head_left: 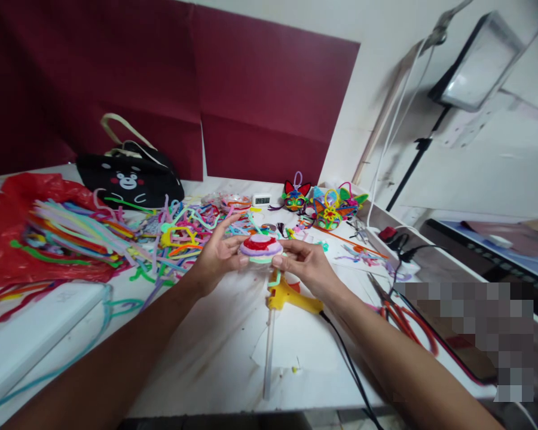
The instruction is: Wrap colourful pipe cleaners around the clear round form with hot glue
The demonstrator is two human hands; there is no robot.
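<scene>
Spread along a tabletop [197,358], left to right
Left: pipe cleaners [80,233] in a bag [9,257], handbag [130,179] behind. Centre: held piece [262,246] between left hand [219,254] and right hand [309,263], glue gun [291,297] nearer, timer [262,200] behind. Right: scissors [399,316] near, ornaments [327,214] farther back.

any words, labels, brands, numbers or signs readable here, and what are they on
No text can be read with certainty.
White digital clock: dark digits on its display, too small and blurred to read.
Black bag: a printed face, no lettering visible.
Lower right: a pixelated patch hides whatever is beneath.
</scene>
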